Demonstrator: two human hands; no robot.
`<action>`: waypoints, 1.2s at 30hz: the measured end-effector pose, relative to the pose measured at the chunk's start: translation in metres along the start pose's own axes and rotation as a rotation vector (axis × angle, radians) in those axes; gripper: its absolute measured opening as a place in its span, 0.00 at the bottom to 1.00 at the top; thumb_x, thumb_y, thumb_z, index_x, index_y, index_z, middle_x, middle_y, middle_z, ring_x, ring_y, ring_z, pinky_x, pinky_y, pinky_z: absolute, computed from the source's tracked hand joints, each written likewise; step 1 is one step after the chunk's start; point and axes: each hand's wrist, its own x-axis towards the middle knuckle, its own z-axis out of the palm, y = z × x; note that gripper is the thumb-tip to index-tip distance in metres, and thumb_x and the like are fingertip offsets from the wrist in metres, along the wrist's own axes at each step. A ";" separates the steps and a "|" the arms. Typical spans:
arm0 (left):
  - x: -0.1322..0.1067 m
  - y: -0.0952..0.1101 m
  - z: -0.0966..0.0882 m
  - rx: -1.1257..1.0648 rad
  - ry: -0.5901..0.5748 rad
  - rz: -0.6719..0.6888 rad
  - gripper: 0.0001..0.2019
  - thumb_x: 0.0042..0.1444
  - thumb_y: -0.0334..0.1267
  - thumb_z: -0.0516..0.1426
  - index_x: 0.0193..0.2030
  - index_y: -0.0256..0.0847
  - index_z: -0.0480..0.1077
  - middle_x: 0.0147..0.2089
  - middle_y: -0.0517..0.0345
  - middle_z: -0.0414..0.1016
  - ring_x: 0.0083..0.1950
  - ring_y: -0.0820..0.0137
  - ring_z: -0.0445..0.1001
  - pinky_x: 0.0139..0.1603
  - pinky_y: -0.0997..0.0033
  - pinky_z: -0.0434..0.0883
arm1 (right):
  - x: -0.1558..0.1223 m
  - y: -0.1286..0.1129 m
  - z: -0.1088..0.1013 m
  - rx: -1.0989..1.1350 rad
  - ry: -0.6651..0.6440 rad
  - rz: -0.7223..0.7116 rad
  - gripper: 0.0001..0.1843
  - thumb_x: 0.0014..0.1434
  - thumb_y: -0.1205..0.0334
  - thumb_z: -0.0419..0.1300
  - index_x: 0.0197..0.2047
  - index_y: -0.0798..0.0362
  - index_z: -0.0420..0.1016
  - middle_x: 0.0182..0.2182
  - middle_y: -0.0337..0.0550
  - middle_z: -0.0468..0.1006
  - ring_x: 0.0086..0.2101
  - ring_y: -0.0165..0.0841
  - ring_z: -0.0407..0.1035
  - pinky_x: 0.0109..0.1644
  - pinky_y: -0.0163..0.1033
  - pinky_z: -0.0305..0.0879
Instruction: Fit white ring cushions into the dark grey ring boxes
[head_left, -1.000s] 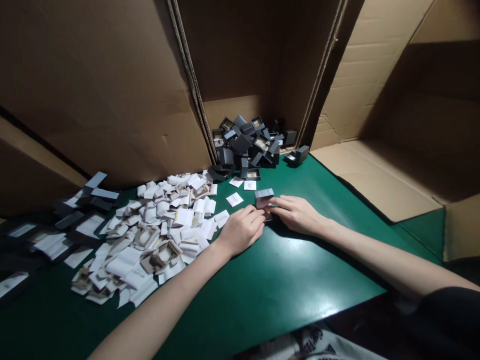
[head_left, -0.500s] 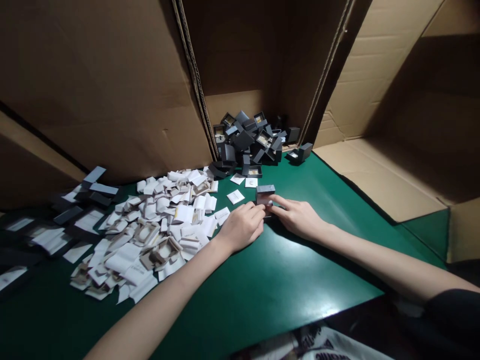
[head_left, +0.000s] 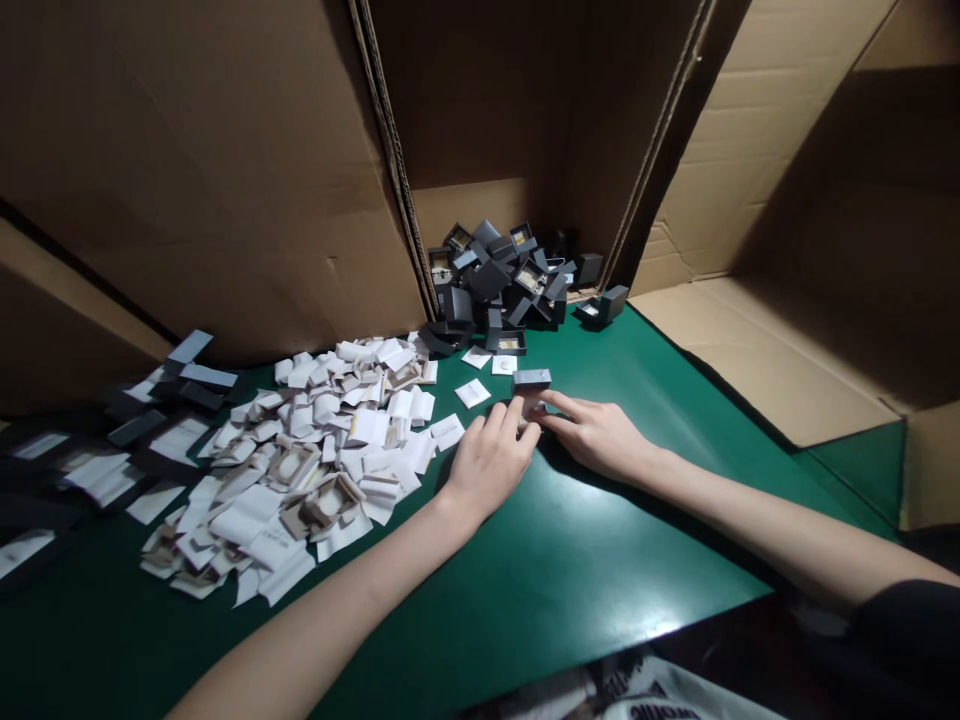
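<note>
A small dark grey hinged box stands on the green table between my hands, its lid raised. My left hand reaches over its left and front side, fingers bent and pressed against it. From the right, my right hand grips the box with thumb and index finger. A whitish part shows in the box between the fingertips, but most of the inside is hidden by them. Just left of the box lie small white printed cards.
A heap of white folded paper and card inserts spreads to the left. Dark open boxes are piled at the back, with one box beside them. More dark boxes lie far left. Tall cardboard walls surround the green table.
My left hand has shifted slightly right and its fingers have spread a little over the box's front. The right hand and the box stay nearly in place.
</note>
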 end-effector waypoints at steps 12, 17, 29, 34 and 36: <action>0.001 -0.003 0.000 -0.023 -0.029 -0.001 0.06 0.56 0.30 0.54 0.41 0.38 0.67 0.57 0.44 0.68 0.42 0.60 0.71 0.34 0.63 0.70 | 0.000 -0.010 -0.003 -0.110 -0.022 0.079 0.17 0.62 0.69 0.49 0.52 0.50 0.71 0.56 0.45 0.70 0.34 0.33 0.67 0.24 0.35 0.59; 0.000 -0.003 0.002 -0.026 -0.009 -0.014 0.09 0.56 0.31 0.54 0.44 0.37 0.68 0.59 0.44 0.67 0.43 0.59 0.70 0.35 0.61 0.70 | 0.001 -0.009 -0.001 -0.097 -0.010 0.052 0.17 0.62 0.70 0.50 0.50 0.53 0.72 0.56 0.49 0.70 0.33 0.32 0.67 0.30 0.37 0.64; 0.001 -0.002 0.005 -0.050 -0.016 -0.075 0.19 0.59 0.33 0.50 0.56 0.31 0.67 0.63 0.47 0.63 0.45 0.57 0.69 0.35 0.59 0.68 | 0.002 -0.007 -0.003 -0.035 -0.015 0.056 0.20 0.61 0.72 0.48 0.54 0.55 0.69 0.58 0.52 0.67 0.35 0.32 0.72 0.32 0.36 0.66; 0.002 -0.001 0.002 -0.023 -0.045 -0.068 0.19 0.59 0.34 0.50 0.56 0.31 0.67 0.64 0.47 0.62 0.44 0.56 0.68 0.34 0.59 0.67 | 0.002 -0.007 -0.002 -0.056 -0.027 0.056 0.21 0.60 0.73 0.48 0.55 0.55 0.68 0.58 0.50 0.67 0.34 0.32 0.72 0.31 0.36 0.66; 0.003 -0.001 0.002 -0.019 -0.046 -0.066 0.18 0.59 0.34 0.51 0.54 0.32 0.68 0.64 0.47 0.62 0.44 0.56 0.68 0.34 0.58 0.67 | 0.002 -0.006 -0.001 -0.060 -0.025 0.053 0.20 0.60 0.72 0.48 0.54 0.55 0.68 0.58 0.51 0.67 0.34 0.32 0.72 0.31 0.36 0.66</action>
